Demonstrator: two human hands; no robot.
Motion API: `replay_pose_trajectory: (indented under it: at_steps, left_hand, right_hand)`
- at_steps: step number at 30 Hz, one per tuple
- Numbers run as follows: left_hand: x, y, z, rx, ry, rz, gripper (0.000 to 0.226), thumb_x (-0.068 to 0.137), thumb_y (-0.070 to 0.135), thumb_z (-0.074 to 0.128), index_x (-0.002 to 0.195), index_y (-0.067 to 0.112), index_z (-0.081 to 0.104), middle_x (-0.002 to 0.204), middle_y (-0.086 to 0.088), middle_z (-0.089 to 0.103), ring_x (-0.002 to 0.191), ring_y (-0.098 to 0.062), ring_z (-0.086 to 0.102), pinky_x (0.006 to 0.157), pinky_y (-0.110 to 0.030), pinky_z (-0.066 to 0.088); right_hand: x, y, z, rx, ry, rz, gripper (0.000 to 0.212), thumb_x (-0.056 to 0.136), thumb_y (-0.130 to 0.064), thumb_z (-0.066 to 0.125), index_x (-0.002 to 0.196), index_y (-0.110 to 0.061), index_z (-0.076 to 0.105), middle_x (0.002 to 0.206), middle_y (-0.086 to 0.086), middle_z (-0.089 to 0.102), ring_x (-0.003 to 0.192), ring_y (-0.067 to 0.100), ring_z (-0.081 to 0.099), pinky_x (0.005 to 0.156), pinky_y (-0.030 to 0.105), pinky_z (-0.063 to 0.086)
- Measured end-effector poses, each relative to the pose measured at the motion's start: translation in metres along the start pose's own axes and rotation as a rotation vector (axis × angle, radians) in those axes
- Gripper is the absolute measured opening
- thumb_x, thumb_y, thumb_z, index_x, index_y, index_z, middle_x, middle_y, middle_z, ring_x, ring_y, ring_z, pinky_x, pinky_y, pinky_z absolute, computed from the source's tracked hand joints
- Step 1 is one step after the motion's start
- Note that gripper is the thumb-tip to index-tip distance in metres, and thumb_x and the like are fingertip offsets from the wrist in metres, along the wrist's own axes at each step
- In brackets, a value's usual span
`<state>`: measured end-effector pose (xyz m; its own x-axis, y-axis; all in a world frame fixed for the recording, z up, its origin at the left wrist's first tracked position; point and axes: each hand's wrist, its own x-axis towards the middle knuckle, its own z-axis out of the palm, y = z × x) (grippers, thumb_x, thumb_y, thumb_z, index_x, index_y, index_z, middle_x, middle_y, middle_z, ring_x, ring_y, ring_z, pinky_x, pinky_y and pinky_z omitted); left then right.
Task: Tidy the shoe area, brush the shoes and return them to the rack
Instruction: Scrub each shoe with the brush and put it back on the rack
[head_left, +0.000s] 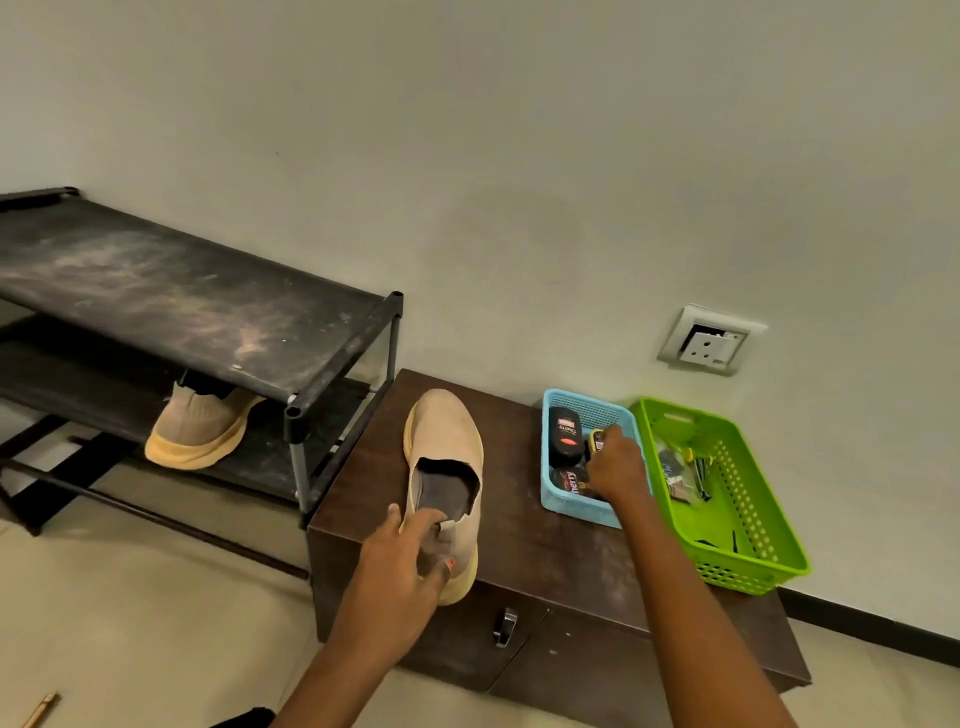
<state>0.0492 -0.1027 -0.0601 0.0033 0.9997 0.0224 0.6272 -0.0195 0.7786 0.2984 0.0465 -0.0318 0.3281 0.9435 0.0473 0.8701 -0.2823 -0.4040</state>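
A beige slip-on shoe (444, 447) with a yellow sole lies on the dark wooden cabinet (524, 540), toe toward the wall. My left hand (405, 556) grips its heel, with a finger inside the opening. Its twin shoe (195, 431) sits on the middle shelf of the black, dusty shoe rack (171, 291). My right hand (615, 462) reaches into the blue basket (576, 506) and pinches a small yellow-and-black object (597, 439), which the fingers partly hide. A black shoe-polish bottle (565, 436) lies in the same basket.
A green basket (753, 545) with small tools stands at the cabinet's right end, overhanging its front edge. A wall socket (711, 340) is above it. The rack stands against the cabinet's left side. A wooden stick end (41, 709) lies on the tiled floor.
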Motion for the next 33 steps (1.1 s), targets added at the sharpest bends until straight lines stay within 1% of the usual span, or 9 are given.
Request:
replay_pose_trajectory:
  at_steps: [4,7,10,13,18,21,25,29,33]
  left_hand:
    - [0.006,0.005,0.002,-0.021,0.024,0.012,0.019,0.089,0.03,0.06,0.101,0.036,0.048,0.122,0.004,0.055,0.133,-0.016,0.037,0.09,-0.021,0.04]
    - [0.006,0.01,0.0,-0.085,0.115,0.013,0.007,0.089,0.027,0.062,0.09,0.026,0.055,0.091,0.008,0.06,0.088,-0.006,0.057,0.065,-0.016,0.042]
    - [0.006,0.01,-0.002,-0.13,0.158,-0.049,0.009,0.086,0.022,0.064,0.079,0.024,0.059,0.074,0.006,0.061,0.07,-0.007,0.055,0.058,-0.024,0.044]
    - [0.006,0.007,-0.003,-0.162,0.173,-0.116,0.014,0.086,0.019,0.065,0.075,0.026,0.059,0.075,0.008,0.063,0.074,-0.005,0.057,0.056,-0.018,0.044]
    - [0.007,0.008,-0.016,-0.344,0.194,-0.222,0.014,0.086,0.015,0.066,0.075,0.023,0.064,0.08,0.008,0.067,0.083,-0.007,0.061,0.063,-0.028,0.051]
    - [0.005,0.01,-0.023,-0.441,0.195,-0.284,0.014,0.085,0.012,0.067,0.074,0.019,0.066,0.079,0.003,0.068,0.083,-0.012,0.063,0.065,-0.03,0.052]
    - [0.0,0.009,-0.023,-0.484,0.188,-0.346,0.018,0.083,0.008,0.069,0.069,0.018,0.066,0.078,-0.001,0.068,0.083,-0.018,0.064,0.071,-0.038,0.055]
    - [-0.007,0.01,-0.022,-0.459,0.169,-0.333,0.016,0.085,0.008,0.067,0.072,0.017,0.066,0.081,-0.002,0.066,0.083,-0.018,0.062,0.065,-0.032,0.053]
    - [-0.012,0.016,-0.019,-0.367,0.144,-0.267,0.01,0.084,0.014,0.069,0.076,0.018,0.065,0.081,0.001,0.065,0.082,-0.015,0.06,0.06,-0.024,0.048]
  right_hand:
    - [0.027,0.013,0.019,-0.141,-0.133,0.061,0.041,0.091,-0.016,0.051,0.127,0.0,0.038,0.126,0.027,0.051,0.117,0.041,0.048,0.094,0.041,0.039]
    - [0.036,0.023,0.035,-0.276,-0.121,0.067,0.046,0.091,-0.023,0.053,0.131,-0.006,0.035,0.126,0.022,0.052,0.119,0.038,0.047,0.097,0.041,0.037]
    - [0.037,0.029,0.041,-0.2,-0.105,0.095,0.047,0.09,-0.013,0.05,0.132,-0.005,0.033,0.121,0.027,0.053,0.114,0.042,0.05,0.093,0.042,0.041]
    - [0.039,0.033,0.039,-0.118,-0.069,0.101,0.046,0.088,-0.007,0.053,0.13,-0.001,0.034,0.117,0.03,0.054,0.109,0.043,0.053,0.087,0.042,0.045]
    - [0.017,0.018,0.019,0.126,0.12,0.114,0.042,0.088,-0.005,0.055,0.125,0.003,0.039,0.112,0.033,0.055,0.101,0.045,0.055,0.078,0.041,0.045]
    - [-0.025,-0.003,-0.002,0.396,0.252,0.054,0.043,0.086,-0.011,0.061,0.126,-0.003,0.047,0.11,0.024,0.061,0.097,0.036,0.059,0.078,0.035,0.044]
    - [-0.114,-0.024,-0.008,0.737,0.119,0.109,0.037,0.085,-0.024,0.067,0.12,-0.025,0.055,0.078,0.001,0.064,0.065,0.011,0.058,0.056,0.023,0.043]
    - [-0.184,-0.032,0.02,0.916,-0.056,0.196,0.038,0.083,-0.026,0.068,0.118,-0.031,0.054,0.074,0.003,0.065,0.066,0.016,0.062,0.062,0.032,0.051]
    - [-0.223,-0.041,0.03,0.902,-0.121,0.236,0.044,0.084,-0.028,0.066,0.124,-0.033,0.047,0.076,-0.001,0.062,0.071,0.011,0.061,0.069,0.031,0.053]
